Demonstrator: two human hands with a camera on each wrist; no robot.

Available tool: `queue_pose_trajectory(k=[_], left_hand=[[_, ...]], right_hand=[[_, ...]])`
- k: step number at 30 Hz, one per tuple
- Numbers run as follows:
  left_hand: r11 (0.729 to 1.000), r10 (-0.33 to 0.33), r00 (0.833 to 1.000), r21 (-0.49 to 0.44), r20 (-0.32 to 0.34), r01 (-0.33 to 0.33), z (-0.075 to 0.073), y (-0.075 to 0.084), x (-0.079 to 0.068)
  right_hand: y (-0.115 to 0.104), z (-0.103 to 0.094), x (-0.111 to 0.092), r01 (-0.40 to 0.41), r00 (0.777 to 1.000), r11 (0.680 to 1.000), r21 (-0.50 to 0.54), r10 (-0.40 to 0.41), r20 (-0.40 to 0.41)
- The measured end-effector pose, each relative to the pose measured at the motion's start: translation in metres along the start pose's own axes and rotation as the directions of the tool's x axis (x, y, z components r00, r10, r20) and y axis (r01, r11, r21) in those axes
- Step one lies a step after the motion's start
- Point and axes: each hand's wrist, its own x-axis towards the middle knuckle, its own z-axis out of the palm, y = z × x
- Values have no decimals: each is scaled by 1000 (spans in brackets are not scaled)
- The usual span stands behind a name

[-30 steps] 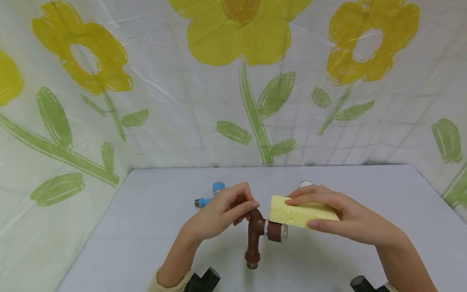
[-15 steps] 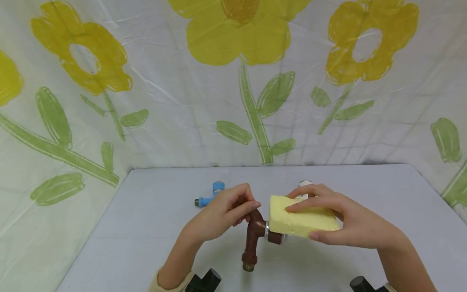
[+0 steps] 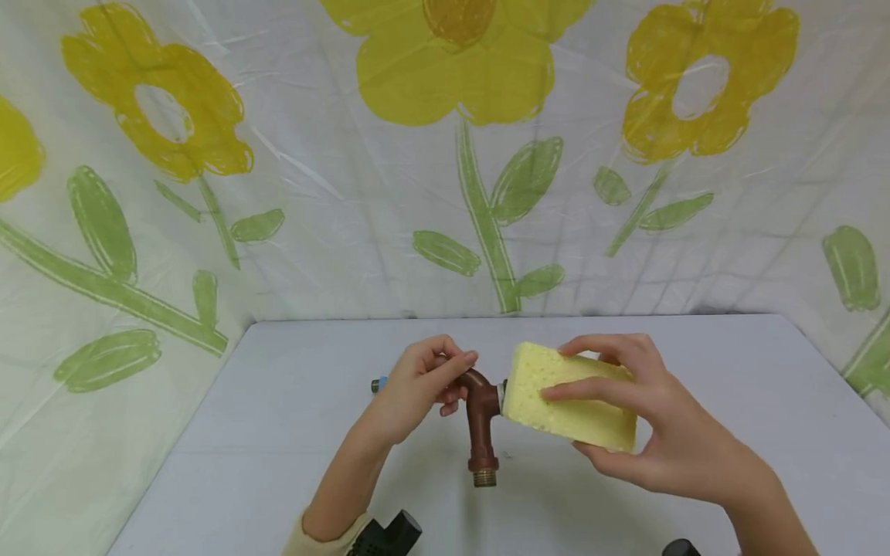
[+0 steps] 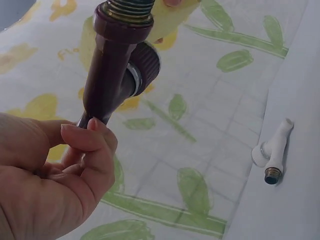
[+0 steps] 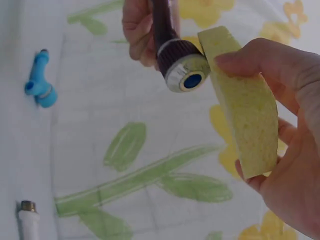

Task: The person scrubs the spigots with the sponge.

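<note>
In the head view my left hand [image 3: 417,390] pinches one end of a brown faucet [image 3: 481,417], held up with its threaded spout pointing down. My right hand [image 3: 647,409] grips a yellow sponge [image 3: 563,398] by its edges, fingers spread over it. The sponge stands at the faucet's knob side and hides the knob in the head view. From the right wrist, the ribbed knob [image 5: 182,62] shows a silver cap with a blue centre, the sponge against or very close to its side. The left wrist view has the faucet's spout [image 4: 122,17] close up.
A blue faucet [image 5: 40,82] lies on the white table [image 3: 229,463], mostly behind my left hand in the head view. A white faucet [image 4: 275,150] lies there too, hidden behind the sponge from the head. A flower-printed sheet [image 3: 334,232] hangs behind the table.
The left hand has raised the brown faucet slightly. The right hand has tilted the sponge from nearly edge-on to broad face forward, covering the knob. Both other faucets became more hidden.
</note>
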Motion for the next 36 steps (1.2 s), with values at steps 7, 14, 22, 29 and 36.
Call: queue_pose_trajectory(k=[7, 14, 22, 29, 36], left_hand=[[979, -47, 998, -202, -43, 37, -1, -5, 4], [929, -58, 998, -367, 4, 55, -2, -8, 6], [900, -59, 997, -431, 44, 73, -4, -10, 7], [877, -45, 995, -474, 90, 83, -2, -14, 9], [905, 0, 996, -424, 92, 39, -2, -16, 9]], right_hand=[[-1, 14, 8, 149, 971, 974, -169, -177, -161], [4, 22, 15, 260, 896, 925, -278, -339, -287], [10, 26, 22, 298, 863, 926, -234, -366, -348], [20, 29, 17, 237, 913, 971, -28, -232, -335], [27, 26, 11, 160, 967, 946, 281, -93, -239]])
